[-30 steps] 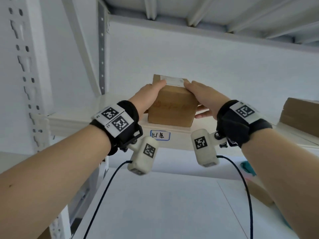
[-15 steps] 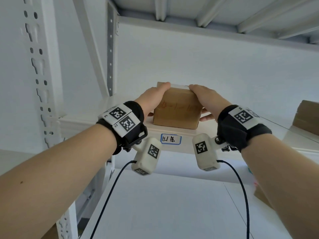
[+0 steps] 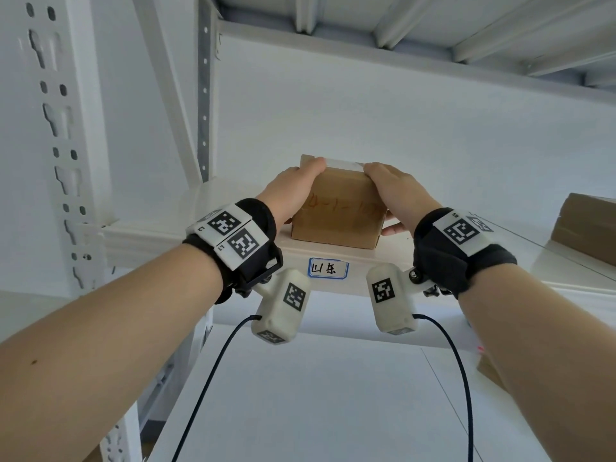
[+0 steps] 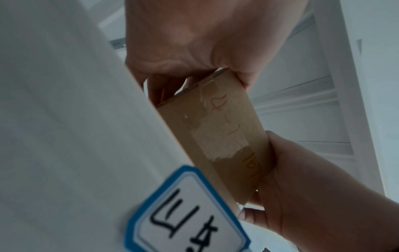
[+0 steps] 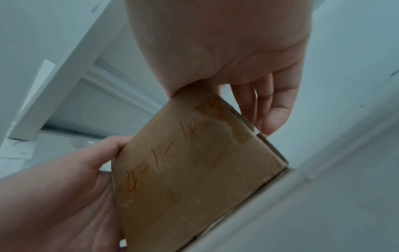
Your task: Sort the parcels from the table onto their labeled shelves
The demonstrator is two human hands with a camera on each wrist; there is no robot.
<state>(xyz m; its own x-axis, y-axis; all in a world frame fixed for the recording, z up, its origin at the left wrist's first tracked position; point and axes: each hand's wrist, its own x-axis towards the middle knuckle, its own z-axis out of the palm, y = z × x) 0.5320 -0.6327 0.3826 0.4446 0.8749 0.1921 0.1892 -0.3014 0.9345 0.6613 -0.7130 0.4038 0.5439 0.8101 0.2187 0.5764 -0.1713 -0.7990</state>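
Note:
A small brown cardboard parcel point(image 3: 336, 215) with handwritten orange numbers sits near the front edge of a white shelf point(image 3: 233, 241). The shelf carries a blue-bordered label point(image 3: 328, 268). My left hand point(image 3: 290, 191) grips the parcel's left side, fingers curled over its top edge. My right hand point(image 3: 396, 191) grips the right side the same way. The left wrist view shows the parcel point(image 4: 224, 136) between my left hand point(image 4: 194, 42) and right hand point(image 4: 302, 187), beside the label point(image 4: 185, 216). In the right wrist view the parcel point(image 5: 190, 170) meets the shelf edge under my right hand point(image 5: 226, 51).
Another cardboard box point(image 3: 586, 225) lies on the same shelf at the far right. A perforated white upright point(image 3: 66, 145) stands at the left. The ribbed underside of the upper shelf point(image 3: 400, 21) is overhead. Below is a white surface point(image 3: 333, 395) with a brown box point(image 3: 490, 371) at its right edge.
The parcel has gone from overhanging the shelf's front edge to resting on the shelf, slightly further in. Both hands keep their grip on it.

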